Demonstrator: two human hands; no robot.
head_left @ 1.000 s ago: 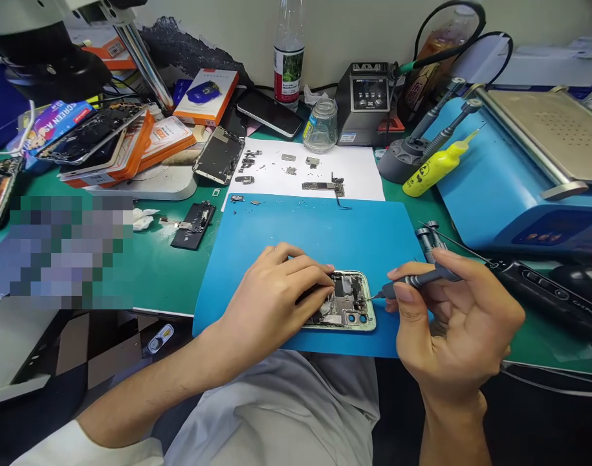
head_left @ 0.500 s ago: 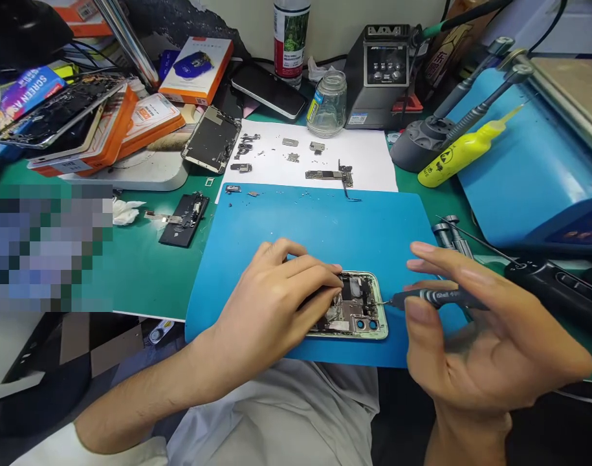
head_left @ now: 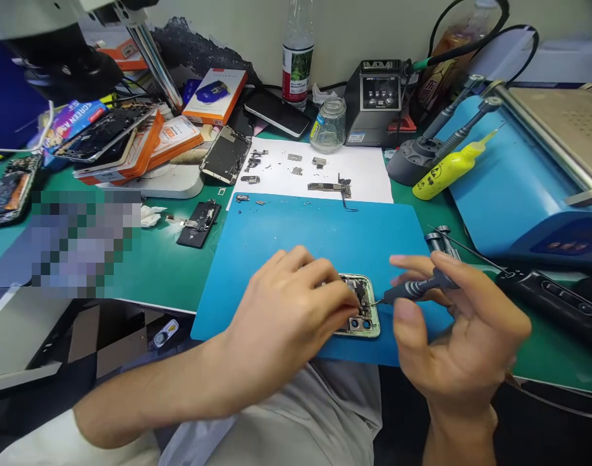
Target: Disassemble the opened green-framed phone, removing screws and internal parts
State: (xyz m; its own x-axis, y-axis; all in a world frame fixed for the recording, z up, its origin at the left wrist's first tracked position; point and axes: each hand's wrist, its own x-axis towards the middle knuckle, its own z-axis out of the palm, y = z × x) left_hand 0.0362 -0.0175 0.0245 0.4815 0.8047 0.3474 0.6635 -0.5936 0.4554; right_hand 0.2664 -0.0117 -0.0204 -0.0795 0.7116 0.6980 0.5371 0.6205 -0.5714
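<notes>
An opened phone housing (head_left: 370,290) with a pale green rim lies on the blue mat (head_left: 276,226), its inside facing up and two camera openings at the near right corner. My left hand (head_left: 293,310) covers most of its left part. The thumb and fingertips of that hand are pinched together over the housing's interior; whatever is between them is hidden. My right hand (head_left: 463,336) grips a dark screwdriver (head_left: 416,288), held slanted, with its thin tip at the housing's right edge, close to the left fingertips.
Behind the mat, white paper (head_left: 276,188) carries a logic board (head_left: 327,186) and several small parts. A battery piece (head_left: 198,223) lies left. Farther back are a glass jar (head_left: 328,126), a soldering station (head_left: 373,97) and a yellow bottle (head_left: 444,171). A black tool (head_left: 552,294) lies right.
My left hand has shifted right along the housing, its fingertips now near the screwdriver tip. The screwdriver's handle end has tilted up. The camera view has shifted slightly.
</notes>
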